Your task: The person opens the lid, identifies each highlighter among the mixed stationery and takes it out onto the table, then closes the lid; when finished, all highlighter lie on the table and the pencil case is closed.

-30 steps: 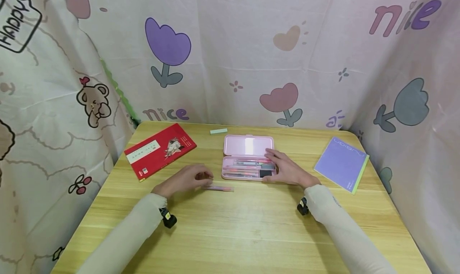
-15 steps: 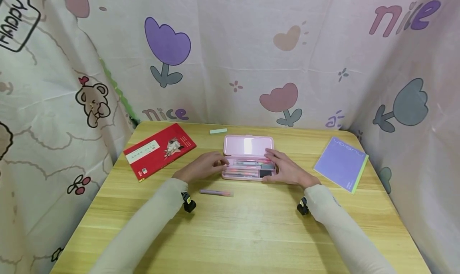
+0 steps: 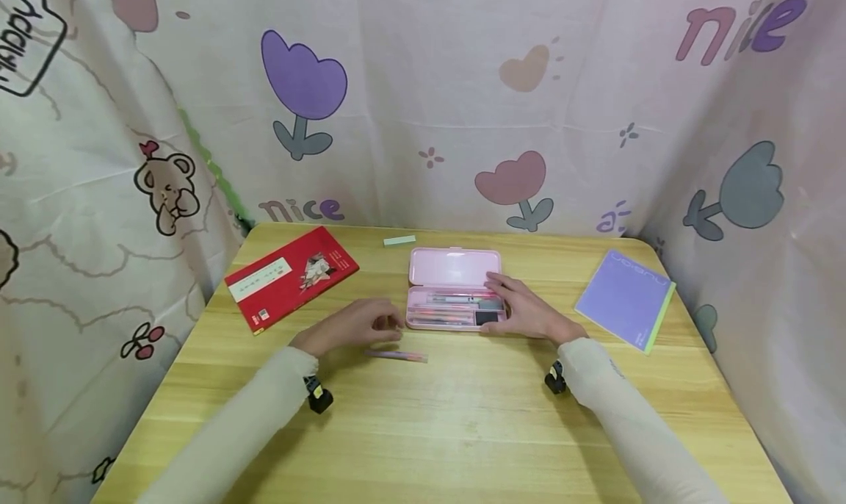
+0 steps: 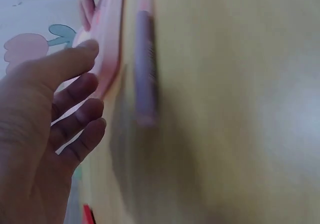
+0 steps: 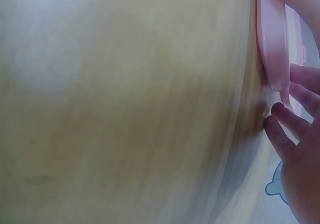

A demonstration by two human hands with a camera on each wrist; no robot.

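A pink pencil case (image 3: pixel 454 267) lies with its lid up and several pens and a dark block inside it. My right hand (image 3: pixel 529 311) holds the case's right end, thumb along the front and fingers towards the hinge side. In the right wrist view, the fingers (image 5: pixel 300 84) curve around that end. Just left of the case hovers my left hand (image 3: pixel 353 324), fingers loosely curled with nothing between them. A slim purple and pink pen (image 3: pixel 398 355) lies on the table in front of the case, close to the left hand; the left wrist view shows that pen (image 4: pixel 146 69) apart from the fingers.
A red book (image 3: pixel 291 278) lies at the back left and a purple notebook (image 3: pixel 623 298) at the right. A small pale green strip (image 3: pixel 399 241) sits behind the case. Printed curtains stand around the wooden table (image 3: pixel 449 430).
My left hand went from beside the pen to the case's left end, then drew back left towards the pen. The pen lies slightly nearer me than at first. My right hand has stayed put.
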